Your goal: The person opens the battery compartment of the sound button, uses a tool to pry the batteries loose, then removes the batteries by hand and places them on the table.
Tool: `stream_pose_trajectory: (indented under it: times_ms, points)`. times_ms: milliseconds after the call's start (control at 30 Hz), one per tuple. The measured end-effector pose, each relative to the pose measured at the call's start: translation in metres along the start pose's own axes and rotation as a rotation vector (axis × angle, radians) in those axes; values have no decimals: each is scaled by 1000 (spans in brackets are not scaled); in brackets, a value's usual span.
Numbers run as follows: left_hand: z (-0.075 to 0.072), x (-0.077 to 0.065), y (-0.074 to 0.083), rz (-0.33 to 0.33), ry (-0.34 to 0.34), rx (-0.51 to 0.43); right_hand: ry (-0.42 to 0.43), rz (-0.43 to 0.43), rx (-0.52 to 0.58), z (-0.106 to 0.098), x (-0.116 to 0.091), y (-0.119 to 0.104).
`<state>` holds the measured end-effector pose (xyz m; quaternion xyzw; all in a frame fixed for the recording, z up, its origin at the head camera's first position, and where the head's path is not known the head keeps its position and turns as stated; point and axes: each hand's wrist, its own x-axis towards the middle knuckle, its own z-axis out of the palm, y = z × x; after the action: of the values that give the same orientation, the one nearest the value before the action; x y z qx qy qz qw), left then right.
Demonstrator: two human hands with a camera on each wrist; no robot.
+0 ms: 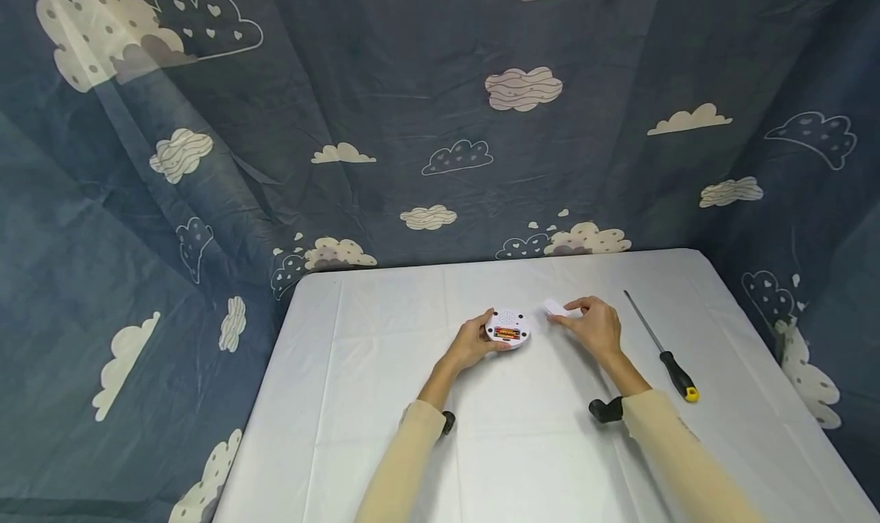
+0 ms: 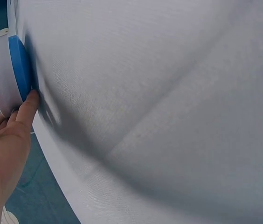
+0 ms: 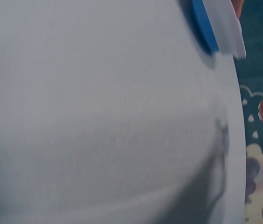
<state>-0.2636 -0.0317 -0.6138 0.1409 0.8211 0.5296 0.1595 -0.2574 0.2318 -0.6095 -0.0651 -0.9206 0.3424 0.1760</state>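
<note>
My left hand (image 1: pixel 470 343) grips a small round white battery device (image 1: pixel 510 319) by its left side, underside up, above the table. Orange-and-black batteries (image 1: pixel 507 333) lie in its uncovered compartment. The left wrist view shows a blue face (image 2: pixel 21 67) on the device, turned toward the tabletop, with fingers (image 2: pixel 26 112) under its rim. Just to the right, my right hand (image 1: pixel 596 327) pinches a small white battery cover (image 1: pixel 554 308) between thumb and fingers, apart from the device. Only a thin edge of that cover shows in the right wrist view.
A screwdriver (image 1: pixel 677 374) with a black and yellow handle lies on the white-covered table (image 1: pixel 371 401), right of my right hand. Dark blue cloth (image 1: pixel 412 126) printed with clouds hangs behind the table and at both sides. Black wrist mounts (image 1: pixel 606 411) stick out near the sleeves.
</note>
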Motion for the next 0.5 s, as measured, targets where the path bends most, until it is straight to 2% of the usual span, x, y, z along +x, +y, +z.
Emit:
stream_pose_trajectory:
  times_ms: [233,500]
  points:
    - [-5,2,0,6,-8,-26,113,120,-66,-12,16,25]
    - [-6,3,1,-22,-21,-17,146,373,-94,-19,32,47]
